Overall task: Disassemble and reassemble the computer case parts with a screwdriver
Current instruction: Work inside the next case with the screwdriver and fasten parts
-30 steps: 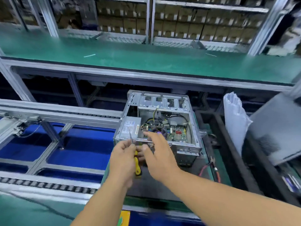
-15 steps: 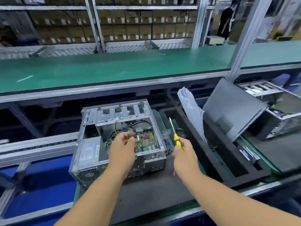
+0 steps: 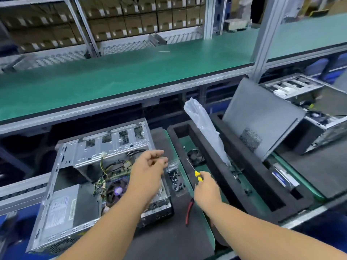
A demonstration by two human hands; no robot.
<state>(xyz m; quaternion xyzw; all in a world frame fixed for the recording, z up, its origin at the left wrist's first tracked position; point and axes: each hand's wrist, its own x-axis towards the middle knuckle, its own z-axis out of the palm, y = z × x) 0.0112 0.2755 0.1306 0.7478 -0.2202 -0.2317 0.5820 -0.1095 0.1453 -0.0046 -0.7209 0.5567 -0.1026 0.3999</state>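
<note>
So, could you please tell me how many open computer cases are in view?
2: one computer case under the left hand, another at the far right, partly behind a leaning grey panel.

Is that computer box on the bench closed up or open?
Open: the computer case has no side cover, so its fan and wires show.

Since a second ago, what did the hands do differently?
The screwdriver passed from the left hand to the right hand, which carried it right, off the computer case. The left hand moved right too, toward the screw tray. The case stayed open.
</note>
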